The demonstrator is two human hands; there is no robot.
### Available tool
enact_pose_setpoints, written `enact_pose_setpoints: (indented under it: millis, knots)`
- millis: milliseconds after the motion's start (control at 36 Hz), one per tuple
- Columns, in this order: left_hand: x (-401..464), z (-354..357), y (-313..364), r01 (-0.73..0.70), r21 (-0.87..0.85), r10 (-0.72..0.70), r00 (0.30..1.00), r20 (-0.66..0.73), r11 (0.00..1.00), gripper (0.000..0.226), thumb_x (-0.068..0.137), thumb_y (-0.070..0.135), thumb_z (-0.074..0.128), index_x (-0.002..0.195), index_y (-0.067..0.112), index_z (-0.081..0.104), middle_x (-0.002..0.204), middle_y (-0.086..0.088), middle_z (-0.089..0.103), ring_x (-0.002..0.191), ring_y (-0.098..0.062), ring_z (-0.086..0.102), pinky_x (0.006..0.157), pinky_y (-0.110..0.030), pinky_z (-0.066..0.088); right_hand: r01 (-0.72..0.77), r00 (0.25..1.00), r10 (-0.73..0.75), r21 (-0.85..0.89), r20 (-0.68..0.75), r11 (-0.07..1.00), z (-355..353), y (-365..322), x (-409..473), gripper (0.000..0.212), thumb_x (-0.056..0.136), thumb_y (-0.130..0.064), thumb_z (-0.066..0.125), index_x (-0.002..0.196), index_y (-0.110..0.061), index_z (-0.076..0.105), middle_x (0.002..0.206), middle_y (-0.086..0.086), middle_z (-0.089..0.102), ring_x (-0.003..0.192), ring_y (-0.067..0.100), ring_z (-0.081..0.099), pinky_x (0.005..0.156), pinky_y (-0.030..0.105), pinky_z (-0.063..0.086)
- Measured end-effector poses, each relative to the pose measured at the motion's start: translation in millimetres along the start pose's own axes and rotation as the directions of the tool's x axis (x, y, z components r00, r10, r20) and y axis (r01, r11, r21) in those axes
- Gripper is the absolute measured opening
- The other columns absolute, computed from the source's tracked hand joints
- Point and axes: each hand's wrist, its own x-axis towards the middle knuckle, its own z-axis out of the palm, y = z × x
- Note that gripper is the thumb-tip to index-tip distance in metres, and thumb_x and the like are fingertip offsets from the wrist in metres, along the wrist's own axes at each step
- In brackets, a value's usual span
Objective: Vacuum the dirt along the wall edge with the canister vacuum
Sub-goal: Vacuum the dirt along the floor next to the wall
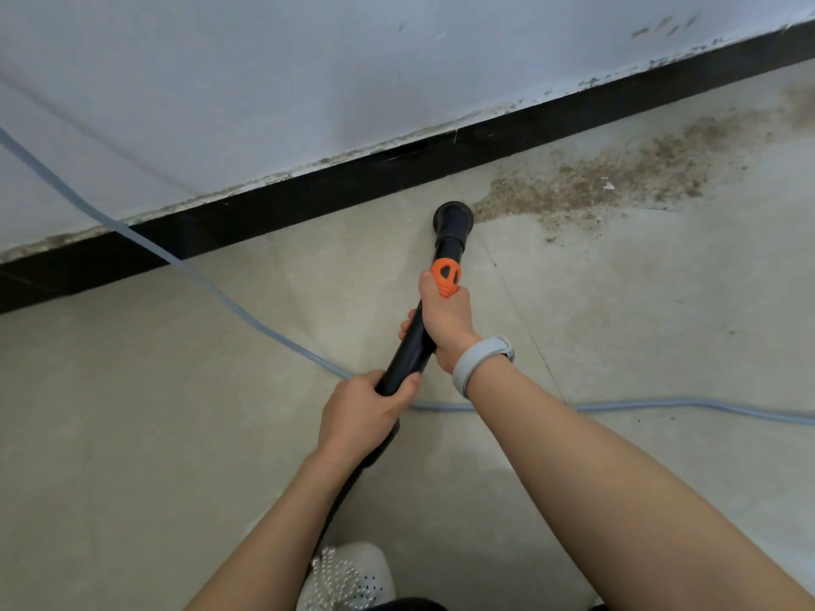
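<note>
A black vacuum wand [410,350] with an orange collar [446,277] points away from me toward the wall. Its round black nozzle [453,217] sits on the floor just short of the black baseboard [308,200], at the left end of a brown dirt patch [617,178] that spreads right along the wall. My right hand [445,321] grips the wand just below the orange collar; a pale wristband is on that wrist. My left hand [364,412] grips the wand lower down, nearer my body. The canister is out of view.
A pale blue cord [229,302] runs from the upper left down across the floor, passes under my arms and continues right. The wall [308,72] is pale grey with a scuffed lower edge. My white shoe [348,575] shows at the bottom.
</note>
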Motion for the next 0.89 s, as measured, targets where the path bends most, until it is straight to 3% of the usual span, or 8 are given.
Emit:
enact_pose_setpoints:
  millis: [250, 389, 750, 889]
  knots:
    - [25.5, 9.4, 33.3, -0.067, 0.042, 0.064, 0.996, 0.067, 0.997, 0.055, 0.070, 0.070, 0.047, 0.063, 0.017, 0.059, 0.058, -0.001, 0.066, 0.060, -0.021, 0.065, 0.058, -0.034, 0.052, -0.002, 0.998, 0.003, 0.005, -0.063, 1.000, -19.2, -28.7, 21.9, 0.043, 0.096, -0.036, 0.054, 0.123, -0.007, 0.040, 0.070, 0.011, 0.053, 0.049, 0.023, 0.055, 0.047, 0.031, 0.052]
    - [23.8, 18.8, 39.1, -0.110, 0.092, 0.101, 0.990, 0.098, 0.990, 0.048, 0.081, 0.063, 0.054, 0.063, 0.018, 0.057, 0.054, 0.001, 0.063, 0.056, -0.019, 0.063, 0.055, -0.031, 0.049, -0.003, 0.994, 0.010, 0.065, -0.112, 0.998, -35.7, -26.5, 22.6, 0.033, 0.095, -0.035, 0.054, 0.110, -0.008, 0.041, 0.067, 0.011, 0.051, 0.041, 0.018, 0.054, 0.041, 0.027, 0.050]
    - [10.8, 3.9, 5.7, -0.048, 0.025, 0.047, 0.998, 0.034, 0.999, 0.061, 0.061, 0.076, 0.043, 0.062, 0.016, 0.058, 0.054, 0.001, 0.063, 0.054, -0.018, 0.062, 0.056, -0.037, 0.052, 0.002, 1.000, -0.002, 0.086, -0.005, 0.996, -11.8, -1.5, 9.6, 0.031, 0.094, -0.031, 0.056, 0.114, -0.010, 0.044, 0.063, 0.009, 0.049, 0.036, 0.017, 0.052, 0.046, 0.029, 0.052]
    - [26.2, -1.2, 24.0, -0.078, -0.013, 0.079, 0.995, 0.056, 0.997, 0.058, 0.063, 0.072, 0.047, 0.060, 0.016, 0.060, 0.054, 0.001, 0.065, 0.053, -0.017, 0.064, 0.059, -0.039, 0.056, 0.017, 0.999, -0.014, 0.070, -0.047, 0.997, -8.6, -21.7, 19.2, 0.037, 0.095, -0.034, 0.056, 0.118, -0.008, 0.041, 0.066, 0.011, 0.050, 0.041, 0.020, 0.052, 0.044, 0.029, 0.051]
